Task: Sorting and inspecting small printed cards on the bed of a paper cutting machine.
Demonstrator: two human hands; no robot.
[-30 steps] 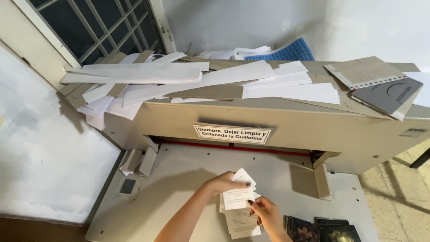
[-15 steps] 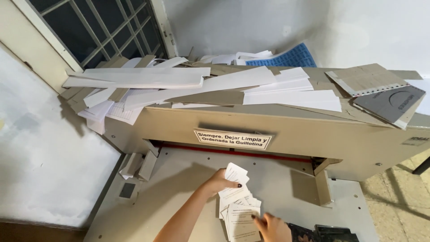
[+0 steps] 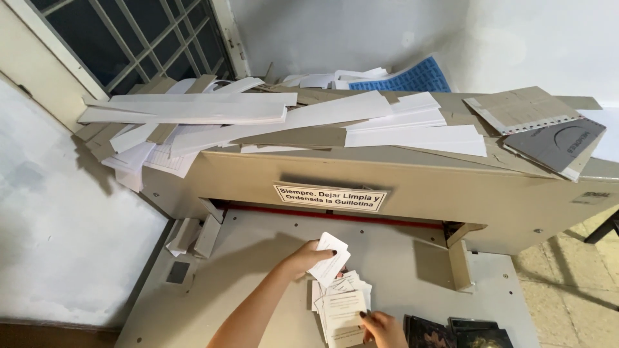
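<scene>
My left hand (image 3: 308, 258) holds a small bunch of white cards (image 3: 330, 258) just above the grey bed (image 3: 258, 264) of a beige paper cutting machine (image 3: 419, 193). My right hand (image 3: 385, 328), at the bottom edge of the view, pinches a printed card on a loose pile of white cards (image 3: 342, 306) lying on the bed. The two hands are close together, the left a little above and to the left of the pile.
Long white paper strips (image 3: 271, 116) and brown cardboard (image 3: 529, 109) cover the machine's top. A grey booklet (image 3: 558, 145) lies at its right end. Dark printed cards (image 3: 451, 332) sit beside the pile. A barred window (image 3: 129, 38) is at the upper left.
My left hand has stayed over the pile with its cards, lifting slightly. My right hand dropped from the held cards down to the pile near the bottom edge.
</scene>
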